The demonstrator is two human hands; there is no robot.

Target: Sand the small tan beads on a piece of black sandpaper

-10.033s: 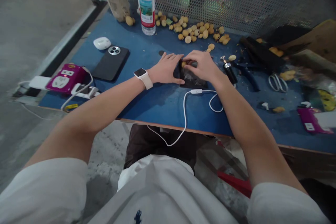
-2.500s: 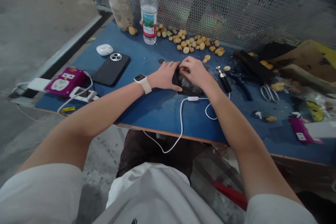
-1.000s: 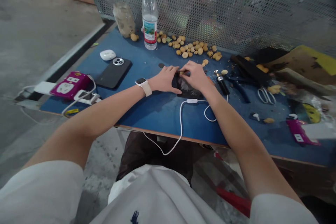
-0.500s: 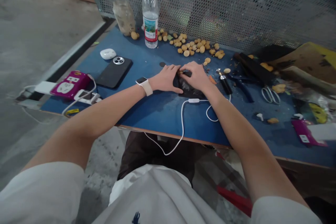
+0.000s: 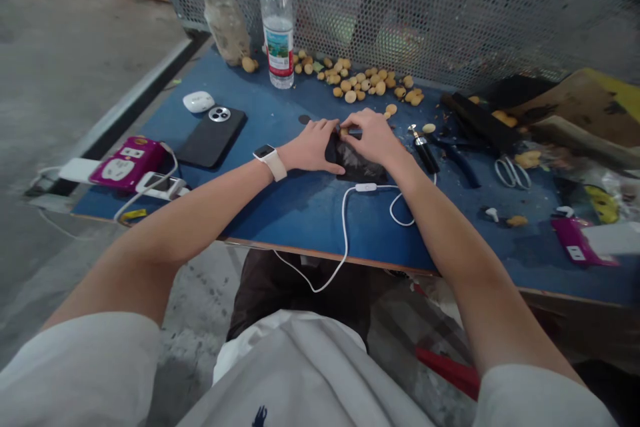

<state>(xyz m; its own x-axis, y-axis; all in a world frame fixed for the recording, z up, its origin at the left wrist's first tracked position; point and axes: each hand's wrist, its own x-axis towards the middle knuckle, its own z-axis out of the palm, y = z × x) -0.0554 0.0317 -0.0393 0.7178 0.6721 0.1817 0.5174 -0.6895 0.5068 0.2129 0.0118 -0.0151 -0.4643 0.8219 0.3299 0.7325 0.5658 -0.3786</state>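
One smooth blue table [image 5: 295, 210] carries a black, wrinkled pad [image 5: 356, 164]. The left hand [image 5: 313, 146] lies on its left side, thumb spread from fingers; the right hand [image 5: 373, 136] pinches a small, roundish, yellowish piece [image 5: 344, 132] at its far edge.

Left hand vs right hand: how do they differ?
Pose: the left hand is spread, thumb wide of the fingers; the right hand is drawn into a pinch at a small tan piece.
Wrist: the left hand's wears a watch; the right hand's is bare.
Shared: both are at the black pad.
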